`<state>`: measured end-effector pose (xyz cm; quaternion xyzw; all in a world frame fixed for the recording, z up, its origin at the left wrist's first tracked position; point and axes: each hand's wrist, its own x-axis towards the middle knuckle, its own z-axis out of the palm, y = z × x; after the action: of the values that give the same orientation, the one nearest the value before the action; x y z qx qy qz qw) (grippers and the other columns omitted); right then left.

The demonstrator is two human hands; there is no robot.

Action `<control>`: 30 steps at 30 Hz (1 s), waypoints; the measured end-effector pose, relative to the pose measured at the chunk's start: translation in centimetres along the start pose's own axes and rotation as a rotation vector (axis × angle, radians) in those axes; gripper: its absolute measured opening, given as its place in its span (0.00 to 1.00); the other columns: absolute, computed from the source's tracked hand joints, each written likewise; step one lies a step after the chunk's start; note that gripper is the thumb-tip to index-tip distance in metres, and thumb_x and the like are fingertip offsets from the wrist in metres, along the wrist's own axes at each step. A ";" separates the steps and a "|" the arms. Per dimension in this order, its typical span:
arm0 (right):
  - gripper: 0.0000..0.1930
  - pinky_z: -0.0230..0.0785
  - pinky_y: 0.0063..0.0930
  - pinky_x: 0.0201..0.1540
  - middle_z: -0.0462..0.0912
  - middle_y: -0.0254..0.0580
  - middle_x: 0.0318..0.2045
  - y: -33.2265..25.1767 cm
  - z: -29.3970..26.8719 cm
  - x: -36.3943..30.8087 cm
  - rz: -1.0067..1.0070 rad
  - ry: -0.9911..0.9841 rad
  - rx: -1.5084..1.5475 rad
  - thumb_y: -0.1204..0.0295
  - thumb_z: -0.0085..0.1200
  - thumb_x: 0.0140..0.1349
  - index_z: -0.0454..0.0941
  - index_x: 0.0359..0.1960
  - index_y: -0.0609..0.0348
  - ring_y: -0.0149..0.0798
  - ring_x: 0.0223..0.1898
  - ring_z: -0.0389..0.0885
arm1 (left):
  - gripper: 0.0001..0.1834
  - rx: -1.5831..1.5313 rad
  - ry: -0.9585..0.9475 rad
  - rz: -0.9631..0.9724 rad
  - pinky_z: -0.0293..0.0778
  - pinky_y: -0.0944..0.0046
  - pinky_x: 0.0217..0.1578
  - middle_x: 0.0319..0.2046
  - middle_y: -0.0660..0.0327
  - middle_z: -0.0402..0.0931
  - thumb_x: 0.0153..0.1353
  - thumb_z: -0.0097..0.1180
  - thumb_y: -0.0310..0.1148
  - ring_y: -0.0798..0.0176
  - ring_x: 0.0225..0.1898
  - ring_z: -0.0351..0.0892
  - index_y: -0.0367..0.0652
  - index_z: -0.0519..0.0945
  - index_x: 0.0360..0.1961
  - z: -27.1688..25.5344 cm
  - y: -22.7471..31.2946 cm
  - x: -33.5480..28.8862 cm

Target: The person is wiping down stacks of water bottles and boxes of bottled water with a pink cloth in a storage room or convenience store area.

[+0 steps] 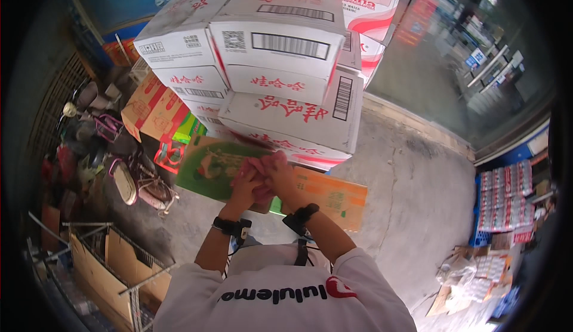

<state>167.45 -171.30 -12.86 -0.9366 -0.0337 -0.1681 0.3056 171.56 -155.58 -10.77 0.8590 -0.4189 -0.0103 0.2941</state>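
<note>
In front of my body, my left hand [246, 184] and my right hand [279, 174] come together, their fingers bunched and overlapping. A pinkish patch shows among the fingers; blur hides whether it is skin or something held. Directly beneath them lies a flat green carton [200, 168] with a printed picture, its right part covered by my hands. An orange and tan carton [334, 199] sits to the right, close to my right wrist. Just beyond my hands rises a stack of white cartons [298, 120] with red print.
More white and pink cartons [373, 19] stand behind the stack. Orange boxes [152, 108], shoes [124, 181] and clutter lie at the left. A wire rack with cardboard [98, 272] stands at lower left. Shrink-wrapped packs [506, 195] are piled at the right, near a glass door [430, 63].
</note>
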 end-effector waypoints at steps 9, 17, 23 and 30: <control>0.19 0.57 0.38 0.51 0.69 0.49 0.43 4.2 -11.4 -8.7 0.235 -0.169 0.770 0.66 0.45 0.52 0.68 0.46 0.58 0.49 0.47 0.65 | 0.16 -0.473 -0.250 -0.346 0.64 0.62 0.48 0.41 0.53 0.74 0.44 0.50 0.22 0.55 0.48 0.69 0.41 0.77 0.38 8.4 10.0 -0.3; 0.33 0.46 0.49 0.57 0.65 0.53 0.50 13.3 -6.7 -18.3 0.009 -0.174 -0.314 0.55 0.57 0.41 0.65 0.50 0.58 0.52 0.55 0.58 | 0.21 0.050 -0.334 -0.002 0.52 0.54 0.54 0.54 0.52 0.58 0.48 0.43 0.25 0.51 0.56 0.55 0.45 0.69 0.47 17.9 14.0 -3.8; 0.37 0.46 0.47 0.57 0.64 0.52 0.51 8.6 -9.1 -13.0 -0.044 -0.333 0.096 0.56 0.58 0.37 0.63 0.52 0.59 0.52 0.55 0.57 | 0.21 0.006 -0.224 -0.093 0.54 0.52 0.53 0.53 0.52 0.59 0.50 0.43 0.31 0.51 0.55 0.58 0.43 0.66 0.49 18.0 11.8 -5.1; 0.30 0.44 0.46 0.58 0.63 0.47 0.50 10.3 -2.6 -5.6 -0.260 -0.292 -0.080 0.67 0.54 0.41 0.64 0.51 0.56 0.51 0.55 0.56 | 0.19 0.128 -0.065 -0.318 0.55 0.52 0.52 0.50 0.50 0.61 0.52 0.44 0.32 0.50 0.54 0.58 0.41 0.67 0.47 19.4 7.2 -2.0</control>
<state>163.14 -180.98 -18.55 -0.9502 -0.1915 -0.0695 0.2357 160.04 -167.19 -23.61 0.9306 -0.2869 -0.0574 0.2198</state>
